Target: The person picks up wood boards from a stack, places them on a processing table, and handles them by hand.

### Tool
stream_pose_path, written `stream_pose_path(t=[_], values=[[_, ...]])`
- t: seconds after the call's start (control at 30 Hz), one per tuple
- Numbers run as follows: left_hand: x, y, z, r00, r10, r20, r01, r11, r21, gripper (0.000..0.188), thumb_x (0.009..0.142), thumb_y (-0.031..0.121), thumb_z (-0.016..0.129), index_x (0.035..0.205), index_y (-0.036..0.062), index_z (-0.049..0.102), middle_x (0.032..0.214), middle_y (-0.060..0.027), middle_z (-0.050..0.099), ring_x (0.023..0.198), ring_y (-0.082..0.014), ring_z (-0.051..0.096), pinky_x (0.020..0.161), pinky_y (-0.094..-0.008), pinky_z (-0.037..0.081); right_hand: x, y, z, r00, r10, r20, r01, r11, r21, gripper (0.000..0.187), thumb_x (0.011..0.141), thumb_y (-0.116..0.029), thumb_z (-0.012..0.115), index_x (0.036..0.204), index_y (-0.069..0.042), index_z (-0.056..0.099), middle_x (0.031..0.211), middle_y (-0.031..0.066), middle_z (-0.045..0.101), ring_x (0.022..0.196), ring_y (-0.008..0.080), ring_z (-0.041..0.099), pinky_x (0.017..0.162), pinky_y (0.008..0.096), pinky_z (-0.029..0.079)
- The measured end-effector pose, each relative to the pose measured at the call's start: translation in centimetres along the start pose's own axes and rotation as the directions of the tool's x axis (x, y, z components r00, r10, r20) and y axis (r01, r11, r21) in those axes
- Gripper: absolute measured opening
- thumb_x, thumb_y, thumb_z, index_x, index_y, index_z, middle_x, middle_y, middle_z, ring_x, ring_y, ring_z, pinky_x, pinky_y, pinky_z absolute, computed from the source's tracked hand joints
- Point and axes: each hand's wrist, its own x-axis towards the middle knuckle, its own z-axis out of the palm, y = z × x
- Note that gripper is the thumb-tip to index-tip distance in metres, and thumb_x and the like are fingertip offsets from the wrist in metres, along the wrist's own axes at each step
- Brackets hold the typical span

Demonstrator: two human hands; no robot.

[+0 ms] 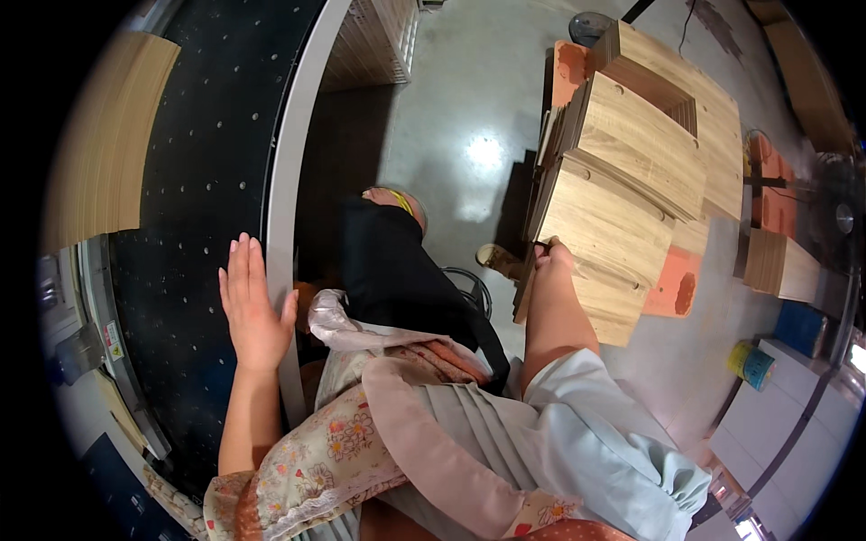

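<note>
My left hand [255, 311] lies flat, fingers stretched out, on the black dotted work surface [194, 189] close to its pale metal edge [287, 171]. It holds nothing. Out to the right, my right hand [552, 256] is closed on the near-left edge of a light wood-grain panel [606, 215]. Some of its fingers are hidden under the panel edge. That panel lies on top of a slanting stack, with small round holes near its corners. Another wood-grain panel [640, 131] overlaps just beyond it.
Orange plastic pallets [675, 281] show under the stacks. More boards [108, 135] lie at the far left of the black surface. A slatted pale stack [372, 41] stands on the floor ahead. At the right are a yellow-and-blue can [751, 364] and a smaller board stack [780, 264].
</note>
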Motion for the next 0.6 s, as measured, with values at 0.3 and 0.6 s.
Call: stream_pose_path(t=[0.3,0.6], values=[[-0.7,-0.2,-0.1,1.0,-0.019,-0.002,0.019,0.999,-0.027,0.081,0.068,0.007,0.07,0.138,0.0025,0.029,0.143,-0.0148,0.03,0.134,-0.0306,0.026,0.108,-0.0474,0.02,-3.2,-2.1,-3.2,0.953,-0.298,0.049,0.284,0.828,-0.484,0.022,0.081,-0.017,0.065,0.076,-0.001,0.052,0.064,0.0076,0.054,0.041,0.0178,0.044,0.034,0.0316,0.032],[-0.1,-0.4,-0.4,0.999,-0.01,0.031,0.012,0.998,-0.056,0.081,0.067,0.007,0.069,0.138,0.0023,0.03,0.143,-0.0157,0.03,0.134,-0.0311,0.027,0.108,-0.0476,0.019,-5.9,0.9,2.1,0.465,0.167,0.869,0.431,-0.901,-0.057,0.035,0.079,-0.025,0.058,0.113,-0.013,0.058,0.132,0.0074,0.045,0.133,0.0236,0.027,0.106,0.0554,0.018]])
